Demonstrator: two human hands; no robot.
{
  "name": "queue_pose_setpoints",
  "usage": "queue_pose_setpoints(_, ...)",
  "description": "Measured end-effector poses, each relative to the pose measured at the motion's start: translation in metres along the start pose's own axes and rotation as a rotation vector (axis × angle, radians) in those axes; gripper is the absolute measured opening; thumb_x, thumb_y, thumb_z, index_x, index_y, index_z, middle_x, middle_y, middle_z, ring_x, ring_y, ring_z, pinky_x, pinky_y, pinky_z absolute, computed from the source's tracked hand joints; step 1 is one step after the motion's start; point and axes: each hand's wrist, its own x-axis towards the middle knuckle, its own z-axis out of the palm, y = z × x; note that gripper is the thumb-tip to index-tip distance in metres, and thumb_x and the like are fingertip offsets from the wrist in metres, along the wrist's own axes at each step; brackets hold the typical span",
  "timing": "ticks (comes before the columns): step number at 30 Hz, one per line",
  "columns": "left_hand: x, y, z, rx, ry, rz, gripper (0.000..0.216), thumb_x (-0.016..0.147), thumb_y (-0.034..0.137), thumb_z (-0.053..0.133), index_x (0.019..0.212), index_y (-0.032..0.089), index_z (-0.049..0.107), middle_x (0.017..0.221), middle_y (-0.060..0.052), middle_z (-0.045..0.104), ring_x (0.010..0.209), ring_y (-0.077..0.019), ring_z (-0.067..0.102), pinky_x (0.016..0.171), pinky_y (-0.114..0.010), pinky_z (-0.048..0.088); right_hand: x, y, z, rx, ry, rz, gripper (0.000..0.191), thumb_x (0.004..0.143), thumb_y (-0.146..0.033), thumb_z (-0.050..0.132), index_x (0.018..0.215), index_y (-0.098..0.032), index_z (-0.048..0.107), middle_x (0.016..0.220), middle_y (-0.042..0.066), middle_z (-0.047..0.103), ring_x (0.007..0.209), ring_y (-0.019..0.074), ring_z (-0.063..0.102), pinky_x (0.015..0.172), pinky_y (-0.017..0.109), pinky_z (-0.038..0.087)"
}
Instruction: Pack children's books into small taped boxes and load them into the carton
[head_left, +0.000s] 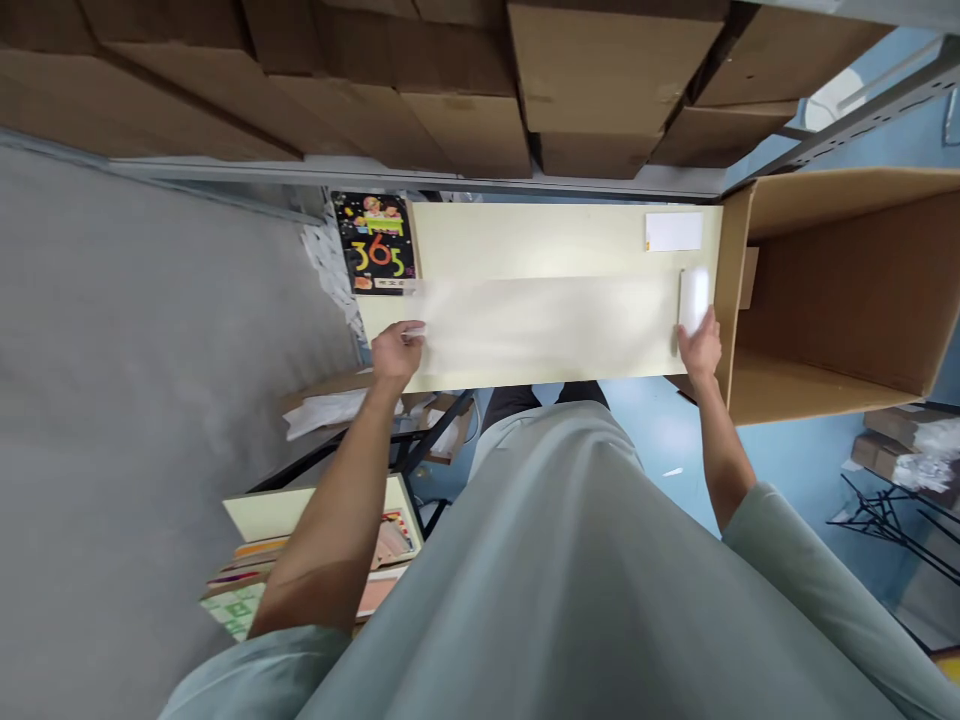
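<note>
A pale, translucent sheet (547,325), smeared by motion, stretches across the cream table (525,235) between my two hands. My left hand (396,352) is closed in a pinch on the sheet's left end. At the sheet's right end my right hand (702,346) is closed around a white roll (694,295), beside the wall of an open cardboard box (840,290). A black book with "365" on its cover (375,245) lies at the table's far left corner, apart from both hands.
A small white card (673,231) lies at the table's far right. Stacked cardboard boxes (465,90) fill the shelf beyond. Crumpled plastic (326,260) hangs off the left end. Lower left stands a cart with books and papers (315,540). The floor is blue (667,440).
</note>
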Motion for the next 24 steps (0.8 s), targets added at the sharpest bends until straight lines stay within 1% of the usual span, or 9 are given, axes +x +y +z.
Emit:
queue_pose_setpoints(4,0.010,-0.021,-0.004,-0.066,-0.076,0.044,0.027,0.087,0.018,0.064,0.107,0.021,0.082,0.096,-0.007,0.080,0.094,-0.0274,0.077,0.096,-0.036,0.059,-0.011,-0.019,-0.001,-0.042,0.089,0.019,0.094,0.105,-0.059,0.057,0.177,-0.006,0.027,0.163,0.039,0.052,0.150,0.0516,0.059,0.120,0.072,0.053)
queue_pose_setpoints(7,0.023,-0.040,-0.018,-0.126,-0.044,0.050,0.024,0.092,0.024,0.066,0.113,0.021,0.077,0.117,-0.009,0.082,0.102,-0.0245,0.078,0.099,-0.034,0.059,-0.026,-0.066,0.003,-0.056,0.169,-0.043,0.089,0.107,-0.053,0.056,0.177,-0.005,0.030,0.174,0.038,0.039,0.167,0.0491,0.041,0.130,0.072,0.043)
queue_pose_setpoints(9,0.037,-0.049,-0.028,-0.197,0.032,0.041,0.034,0.095,0.031,0.071,0.128,0.020,0.070,0.132,-0.012,0.079,0.105,-0.0228,0.077,0.098,-0.033,0.059,-0.042,-0.122,0.013,-0.025,0.134,-0.166,0.078,0.109,-0.046,0.053,0.176,-0.009,0.036,0.179,0.033,0.038,0.170,0.0447,0.037,0.134,0.071,0.040)
queue_pose_setpoints(12,0.066,-0.051,-0.038,-0.271,0.120,0.037,0.051,0.096,0.032,0.074,0.143,0.017,0.062,0.146,-0.017,0.072,0.111,-0.0232,0.076,0.098,-0.033,0.059,-0.078,-0.236,0.043,0.069,-0.039,-0.435,0.065,0.111,-0.040,0.050,0.173,-0.018,0.047,0.178,0.024,0.046,0.168,0.0397,0.042,0.135,0.071,0.042)
queue_pose_setpoints(15,0.096,-0.044,-0.041,-0.245,0.135,0.036,0.047,0.096,0.030,0.073,0.140,0.016,0.065,0.144,-0.018,0.072,0.117,-0.0256,0.074,0.105,-0.035,0.057,-0.113,-0.358,0.081,0.174,-0.258,-0.705,0.058,0.114,-0.034,0.049,0.169,-0.020,0.055,0.181,0.017,0.046,0.169,0.0356,0.041,0.138,0.066,0.041)
queue_pose_setpoints(17,0.112,-0.038,-0.042,-0.216,0.122,0.023,0.038,0.097,0.029,0.071,0.133,0.017,0.069,0.137,-0.016,0.074,0.115,-0.0265,0.074,0.108,-0.037,0.056,-0.128,-0.425,0.102,0.216,-0.356,-0.768,0.056,0.115,-0.032,0.048,0.170,-0.022,0.055,0.181,0.013,0.047,0.169,0.0338,0.042,0.139,0.062,0.041)
queue_pose_setpoints(18,0.118,-0.037,-0.043,-0.208,0.110,0.013,0.034,0.098,0.029,0.070,0.130,0.018,0.070,0.134,-0.015,0.075,0.113,-0.0269,0.074,0.109,-0.038,0.055,-0.132,-0.452,0.111,0.227,-0.390,-0.751,0.055,0.116,-0.031,0.047,0.170,-0.021,0.055,0.179,0.014,0.051,0.167,0.0341,0.045,0.138,0.061,0.042)
queue_pose_setpoints(21,0.127,-0.035,-0.046,-0.222,0.073,-0.004,0.026,0.099,0.025,0.066,0.123,0.019,0.073,0.125,-0.013,0.077,0.111,-0.0291,0.074,0.111,-0.044,0.055,-0.132,-0.499,0.128,0.247,-0.417,-0.604,0.052,0.117,-0.026,0.043,0.164,-0.016,0.060,0.163,0.018,0.066,0.148,0.0331,0.064,0.130,0.054,0.052)
queue_pose_setpoints(24,0.129,-0.035,-0.048,-0.217,0.131,0.054,0.018,0.099,0.024,0.068,0.113,0.016,0.076,0.129,-0.018,0.076,0.125,-0.0333,0.071,0.122,-0.048,0.049,-0.127,-0.510,0.135,0.272,-0.404,-0.477,0.050,0.117,-0.024,0.041,0.162,-0.016,0.062,0.154,0.017,0.072,0.131,0.0301,0.074,0.121,0.049,0.059)
